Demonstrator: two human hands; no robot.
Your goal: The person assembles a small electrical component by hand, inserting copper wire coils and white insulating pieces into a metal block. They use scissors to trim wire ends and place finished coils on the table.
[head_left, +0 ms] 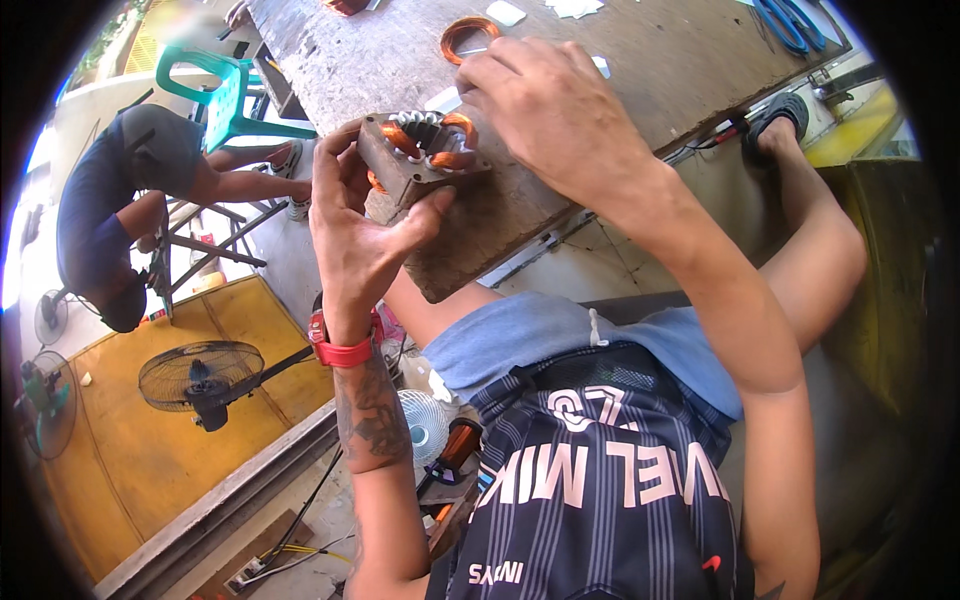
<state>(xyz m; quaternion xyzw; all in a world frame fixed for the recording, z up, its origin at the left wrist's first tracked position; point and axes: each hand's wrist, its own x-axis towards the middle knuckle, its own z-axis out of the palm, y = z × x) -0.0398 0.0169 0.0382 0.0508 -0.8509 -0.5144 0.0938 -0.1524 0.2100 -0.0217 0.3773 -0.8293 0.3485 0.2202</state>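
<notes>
My left hand (350,205) grips a square-cornered motor stator (405,180) near the table's front edge, thumb along its near side and fingers round its left. Orange copper windings (453,159) and white insulating slips line the stator's opening, which faces up. My right hand (555,105) is above the table, right of the stator, with fingers curled and pressed together; what they hold, if anything, is hidden. Just beyond those fingertips is a loose ring of copper wire (462,27), partly covered by the hand. A white strip (443,101) shows between the stator and my right hand.
Blue-handled scissors (790,25) lie at the table's far right, with white paper pieces (573,7) at the back. On the left another person (130,190) bends over near a green chair (222,95). Fans, including a black one (203,378), stand at the lower left.
</notes>
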